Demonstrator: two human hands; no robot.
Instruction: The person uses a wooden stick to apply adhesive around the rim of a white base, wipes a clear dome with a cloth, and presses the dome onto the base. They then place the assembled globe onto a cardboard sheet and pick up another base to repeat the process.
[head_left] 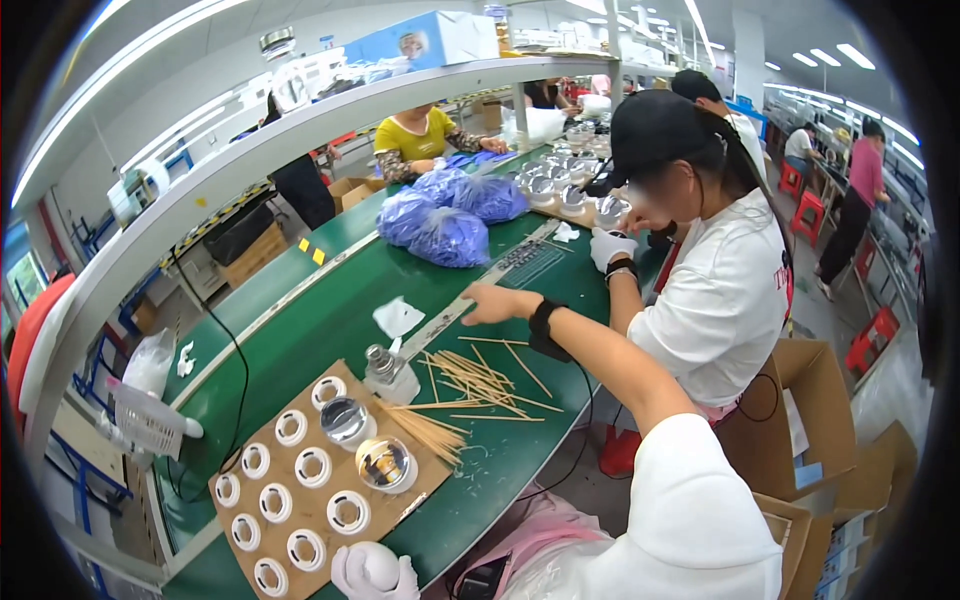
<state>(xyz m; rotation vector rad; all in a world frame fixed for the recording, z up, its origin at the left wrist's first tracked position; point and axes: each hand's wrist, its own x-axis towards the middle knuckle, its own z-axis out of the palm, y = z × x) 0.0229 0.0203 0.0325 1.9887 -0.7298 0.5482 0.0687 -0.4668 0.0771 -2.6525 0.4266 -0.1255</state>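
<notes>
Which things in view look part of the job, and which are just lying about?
Probably part of the job, near the gloved left hand or within easy reach:
white rings
cardboard sheet
two domed pieces
metal-topped bottle
wooden sticks

Probably just lying about:
white scrap
blue box overhead

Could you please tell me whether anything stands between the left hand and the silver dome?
In this view, a white ring lies on the cardboard between the left hand and the silver dome, with the yellow-and-clear dome just to the right; a raised hand could probably pass over the ring.
</notes>
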